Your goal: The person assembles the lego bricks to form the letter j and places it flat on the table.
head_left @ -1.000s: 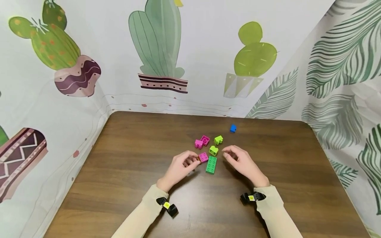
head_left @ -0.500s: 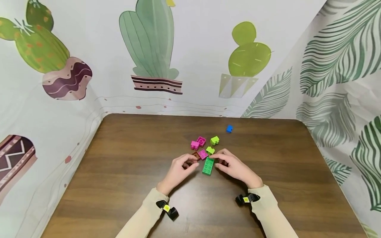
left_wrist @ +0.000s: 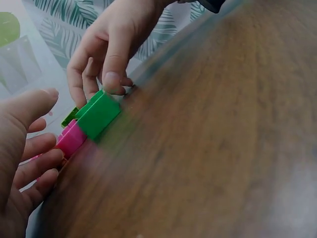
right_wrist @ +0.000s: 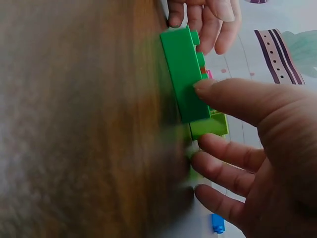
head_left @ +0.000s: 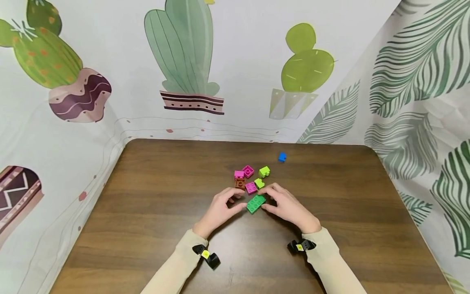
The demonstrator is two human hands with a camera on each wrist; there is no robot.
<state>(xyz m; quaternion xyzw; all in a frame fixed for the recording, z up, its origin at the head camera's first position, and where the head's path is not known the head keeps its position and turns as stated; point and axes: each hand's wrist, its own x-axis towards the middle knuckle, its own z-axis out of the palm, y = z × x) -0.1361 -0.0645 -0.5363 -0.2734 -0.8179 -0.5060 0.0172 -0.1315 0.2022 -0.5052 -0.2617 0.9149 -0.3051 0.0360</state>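
A green eight-stud brick (head_left: 256, 203) lies slantwise between the two hands. My right hand (head_left: 290, 207) is at its right end. In the right wrist view, the thumb tip overlaps the studded edge of the green brick (right_wrist: 185, 77), while the other fingers spread apart past its end. My left hand (head_left: 225, 207) is at the other end, fingers loosely bent with nothing held. Its fingertips lie close to a brown brick (head_left: 240, 183), turned hollow side up. Just beyond the green brick sit a pink brick (head_left: 251, 188) and a lime brick (head_left: 259, 183).
Two more pink bricks (head_left: 239, 174) and a second lime brick (head_left: 264, 172) lie farther back. A small blue brick (head_left: 282, 157) is near the far edge of the brown wooden table (head_left: 165, 175). A patterned wall covering (head_left: 249, 126) stands behind it.
My right hand has come in from the right to the green brick, which has turned clockwise. The brown brick has come out from behind my left fingers and turned. The view has shifted slightly.
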